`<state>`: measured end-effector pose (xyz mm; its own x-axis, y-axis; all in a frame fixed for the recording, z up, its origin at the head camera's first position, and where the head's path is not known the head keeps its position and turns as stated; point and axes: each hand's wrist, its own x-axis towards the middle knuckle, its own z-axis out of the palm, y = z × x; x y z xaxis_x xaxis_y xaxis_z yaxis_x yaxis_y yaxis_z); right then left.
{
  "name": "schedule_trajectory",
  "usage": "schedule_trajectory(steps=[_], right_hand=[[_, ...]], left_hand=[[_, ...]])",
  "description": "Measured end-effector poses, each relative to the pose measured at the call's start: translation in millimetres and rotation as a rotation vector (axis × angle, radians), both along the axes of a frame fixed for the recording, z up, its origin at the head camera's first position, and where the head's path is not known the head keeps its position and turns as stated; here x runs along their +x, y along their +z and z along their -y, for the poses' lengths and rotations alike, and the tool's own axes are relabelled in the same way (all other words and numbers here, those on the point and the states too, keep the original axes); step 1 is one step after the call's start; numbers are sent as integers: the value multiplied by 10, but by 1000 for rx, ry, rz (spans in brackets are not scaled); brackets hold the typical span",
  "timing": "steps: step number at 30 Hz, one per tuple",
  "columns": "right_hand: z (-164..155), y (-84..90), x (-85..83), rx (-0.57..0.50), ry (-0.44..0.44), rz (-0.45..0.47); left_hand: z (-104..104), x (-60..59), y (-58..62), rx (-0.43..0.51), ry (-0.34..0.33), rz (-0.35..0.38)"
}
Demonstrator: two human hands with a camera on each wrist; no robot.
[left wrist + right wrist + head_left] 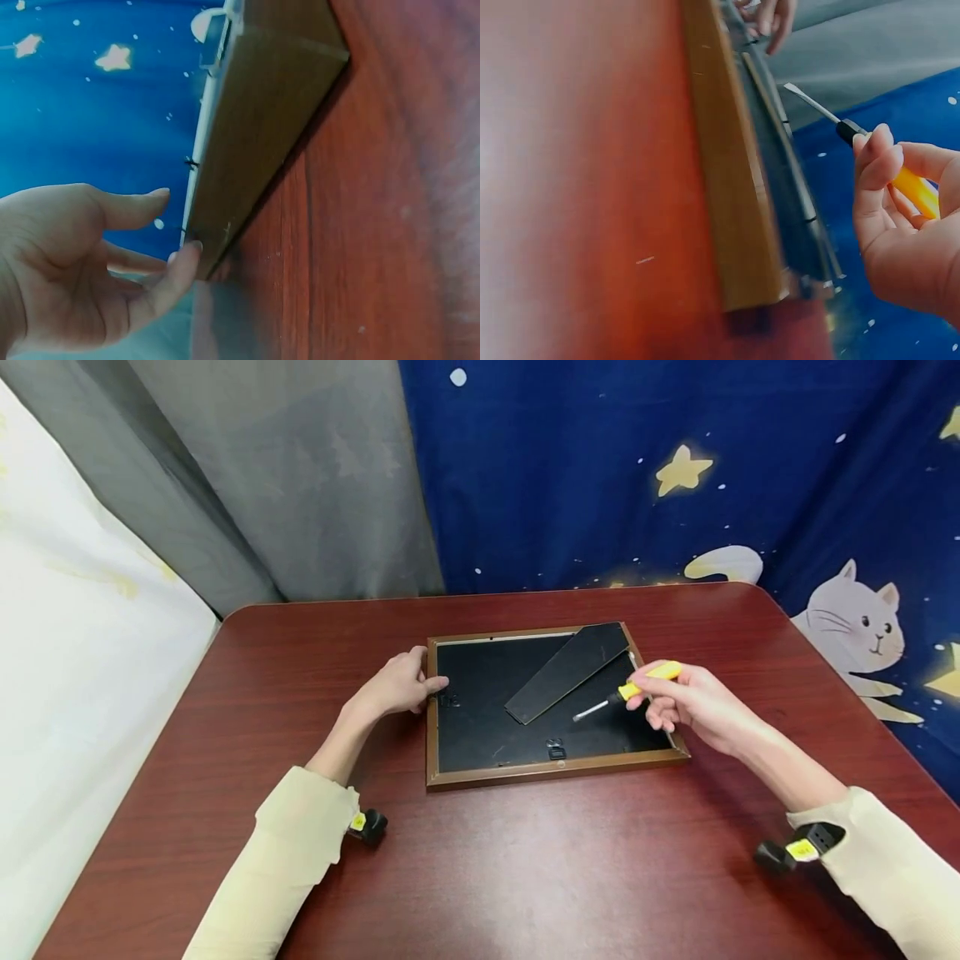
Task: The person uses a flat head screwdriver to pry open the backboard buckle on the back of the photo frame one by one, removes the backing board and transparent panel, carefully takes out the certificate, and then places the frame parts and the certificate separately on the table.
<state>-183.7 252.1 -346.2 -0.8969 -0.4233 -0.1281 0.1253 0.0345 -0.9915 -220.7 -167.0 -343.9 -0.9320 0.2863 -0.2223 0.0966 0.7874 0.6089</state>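
**A:** Status on the frame?

**B:** Picture frame [555, 768] lies face down mid-table [525, 877], black backing board [480, 710] up, stand flap [567, 672] lying loose across it. My left hand [393, 687] rests against its left edge, fingers relaxed and touching the wood, not gripping. My right hand [693, 697] is clamped on the screwdriver [626, 692] by the yellow handle, tip hovering over the board, not touching.

**A:** Handling?

**B:** Judging by looks: thin wooden moulding, light and stiff. Probably glass under the board, so fragile; can't see it from here. Varnished table likely lets it slide, hence bracing the edge. Best to hold it by the wood rails, not the board. Small clips [556, 748] on the backing look bendy, easy to slip off with the tip.
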Motion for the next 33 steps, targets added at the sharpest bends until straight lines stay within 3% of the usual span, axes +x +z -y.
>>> schedule_trajectory(steps=[8,15,23,27,33], right_hand=[[-182,-196,279,14,-11,161],[-247,-234,364,2,5,193],[-270,-216,417,40,74,230],[-285,-235,434,-20,115,266],[-315,-262,353,-123,40,255]], left_hand=[[29,-212,-102,41,-6,43],[60,-304,-142,58,-47,75],[67,-375,-207,98,-13,39],[94,-385,-208,120,-10,19],[173,-311,-193,180,1,80]])
